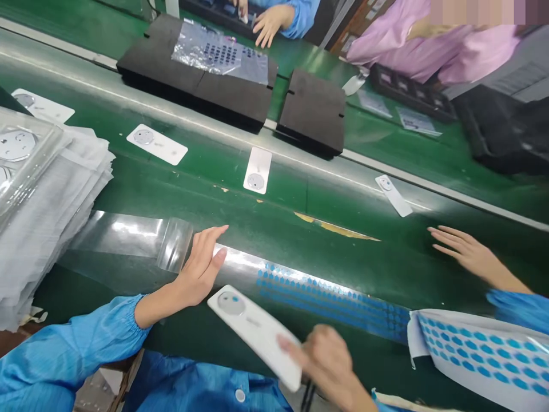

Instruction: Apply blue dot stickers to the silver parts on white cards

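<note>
At six o'clock, below the middle of the view, a white panel is slanting in the grasp of the right hand, whose fingers are gripping its five o'clock end — the hand is blurring, so I cannot tell the exact fingertip position. Towards eight o'clock, the left hand is opening its fingers flat over a clear film, grasping nothing; whether it is pressing, I cannot tell.

The panel is looking light, thin and stiff, with a smooth face, perhaps slippery and easily scratched; I would be holding it by the long edges, away from its round disc.

I am counting five such panels: one in the hand, and four lying on the green surface — two towards ten o'clock, one just above the centre, one at three. Two dark blocks are resting at eleven and one o'clock. One co-worker's hand is hovering at three.
</note>
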`<state>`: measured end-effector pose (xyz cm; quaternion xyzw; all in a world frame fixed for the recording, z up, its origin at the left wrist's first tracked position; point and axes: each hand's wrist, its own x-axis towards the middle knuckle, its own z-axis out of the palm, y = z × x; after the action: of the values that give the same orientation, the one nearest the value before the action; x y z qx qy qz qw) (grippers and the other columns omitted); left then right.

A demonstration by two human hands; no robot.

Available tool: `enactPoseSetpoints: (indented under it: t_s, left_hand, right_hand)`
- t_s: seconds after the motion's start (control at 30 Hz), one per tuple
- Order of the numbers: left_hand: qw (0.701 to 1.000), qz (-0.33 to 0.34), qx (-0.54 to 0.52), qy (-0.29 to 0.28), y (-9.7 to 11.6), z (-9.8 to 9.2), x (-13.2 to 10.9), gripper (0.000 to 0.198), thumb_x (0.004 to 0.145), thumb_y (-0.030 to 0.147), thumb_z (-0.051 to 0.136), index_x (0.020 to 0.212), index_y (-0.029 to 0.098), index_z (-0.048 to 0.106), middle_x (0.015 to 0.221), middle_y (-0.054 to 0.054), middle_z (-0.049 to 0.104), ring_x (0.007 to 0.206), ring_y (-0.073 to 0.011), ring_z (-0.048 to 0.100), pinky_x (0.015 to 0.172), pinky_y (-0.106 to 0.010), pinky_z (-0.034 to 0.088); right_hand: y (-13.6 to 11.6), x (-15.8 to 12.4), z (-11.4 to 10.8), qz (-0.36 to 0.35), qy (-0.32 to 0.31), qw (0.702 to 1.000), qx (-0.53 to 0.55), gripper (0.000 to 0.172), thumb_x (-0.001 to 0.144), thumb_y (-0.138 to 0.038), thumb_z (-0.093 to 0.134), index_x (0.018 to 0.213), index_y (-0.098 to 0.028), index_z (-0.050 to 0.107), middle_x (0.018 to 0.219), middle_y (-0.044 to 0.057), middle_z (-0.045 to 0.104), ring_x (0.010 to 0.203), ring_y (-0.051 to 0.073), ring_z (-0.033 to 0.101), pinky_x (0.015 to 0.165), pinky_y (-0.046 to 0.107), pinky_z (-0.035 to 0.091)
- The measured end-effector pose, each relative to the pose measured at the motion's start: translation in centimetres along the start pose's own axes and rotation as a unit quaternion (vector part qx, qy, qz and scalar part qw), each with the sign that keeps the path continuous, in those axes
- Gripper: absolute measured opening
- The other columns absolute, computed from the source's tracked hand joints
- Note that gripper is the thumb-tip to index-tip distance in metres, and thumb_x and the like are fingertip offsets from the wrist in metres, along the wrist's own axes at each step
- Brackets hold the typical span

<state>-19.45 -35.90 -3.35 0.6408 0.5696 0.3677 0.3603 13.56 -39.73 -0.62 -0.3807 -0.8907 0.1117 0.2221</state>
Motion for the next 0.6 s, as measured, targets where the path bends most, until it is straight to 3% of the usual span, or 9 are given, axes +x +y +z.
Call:
enactPoseSetpoints:
  t_s: [0.1, 0.13, 0.2, 0.3, 0.37, 0.47, 0.6]
  left_hand:
    - [1.000, -0.007, -0.013, 0.007, -0.3, 0.1, 0.1, 0.049, 0.112, 0.040, 0.031, 0.158, 0.022, 0.032, 0.152, -0.015, 0.045, 0.138, -0.0251, 0.043, 0.117, -0.050, 0.041]
    - [1.000, -0.005, -0.009, 0.000, -0.3, 0.2, 0.1, 0.049, 0.112, 0.041, 0.032, 0.158, 0.022, 0.032, 0.152, -0.015, 0.045, 0.139, -0.0257, 0.042, 0.117, -0.050, 0.040]
    - [1.000, 0.001, 0.003, -0.018, -0.3, 0.1, 0.1, 0.049, 0.112, 0.041, 0.033, 0.157, 0.021, 0.033, 0.152, -0.015, 0.045, 0.142, -0.0264, 0.039, 0.119, -0.051, 0.037]
    - [0.999, 0.000, 0.011, -0.038, -0.2, 0.0, 0.1, 0.049, 0.112, 0.043, 0.032, 0.156, 0.022, 0.034, 0.153, -0.014, 0.044, 0.144, -0.0272, 0.035, 0.121, -0.053, 0.035]
    - [0.999, -0.009, 0.008, -0.050, 0.0, -0.1, 0.1, 0.049, 0.112, 0.045, 0.030, 0.156, 0.023, 0.036, 0.153, -0.014, 0.044, 0.144, -0.0282, 0.034, 0.121, -0.055, 0.033]
    - [0.997, -0.029, 0.004, -0.076, 0.2, -0.2, 0.1, 0.050, 0.111, 0.050, 0.031, 0.154, 0.026, 0.038, 0.152, -0.012, 0.045, 0.143, -0.0287, 0.035, 0.121, -0.057, 0.032]
    - [0.995, -0.033, 0.013, -0.089, 0.3, -0.4, 0.1, 0.048, 0.112, 0.050, 0.030, 0.153, 0.028, 0.040, 0.151, -0.010, 0.046, 0.142, -0.0275, 0.034, 0.121, -0.055, 0.031]
  right_hand:
    - [6.5, 4.4, -2.4, -0.033, 0.111, 0.992, -0.053, 0.062, 0.090, -0.016, 0.061, 0.143, -0.049, 0.062, 0.051, -0.003, 0.053, 0.047, 0.020, 0.048, 0.050, 0.036, 0.034]
    - [8.7, 6.4, -2.9, -0.037, 0.185, 0.977, -0.101, 0.056, 0.092, -0.014, 0.059, 0.139, -0.043, 0.067, 0.051, -0.003, 0.051, 0.047, 0.019, 0.045, 0.053, 0.035, 0.032]
    - [13.0, 10.2, -3.2, 0.011, 0.234, 0.949, -0.209, 0.038, 0.094, -0.017, 0.058, 0.123, -0.030, 0.078, 0.056, -0.001, 0.049, 0.053, 0.018, 0.043, 0.058, 0.035, 0.029]
    - [17.7, 14.4, -2.7, 0.081, 0.177, 0.947, -0.256, 0.031, 0.098, -0.025, 0.053, 0.108, -0.020, 0.082, 0.063, 0.004, 0.051, 0.061, 0.020, 0.043, 0.063, 0.036, 0.026]
    - [19.3, 16.0, -1.6, 0.121, 0.110, 0.961, -0.222, 0.036, 0.097, -0.033, 0.054, 0.116, -0.014, 0.077, 0.070, 0.007, 0.054, 0.068, 0.023, 0.046, 0.066, 0.036, 0.030]
    - [19.7, 18.0, 0.5, 0.144, 0.023, 0.981, -0.130, 0.049, 0.093, -0.043, 0.057, 0.127, -0.009, 0.070, 0.078, 0.009, 0.057, 0.077, 0.027, 0.053, 0.075, 0.040, 0.041]
    - [19.1, 23.6, 3.7, 0.150, -0.018, 0.988, -0.046, 0.044, 0.094, -0.044, 0.059, 0.127, -0.015, 0.068, 0.100, 0.012, 0.061, 0.093, 0.029, 0.061, 0.092, 0.043, 0.049]
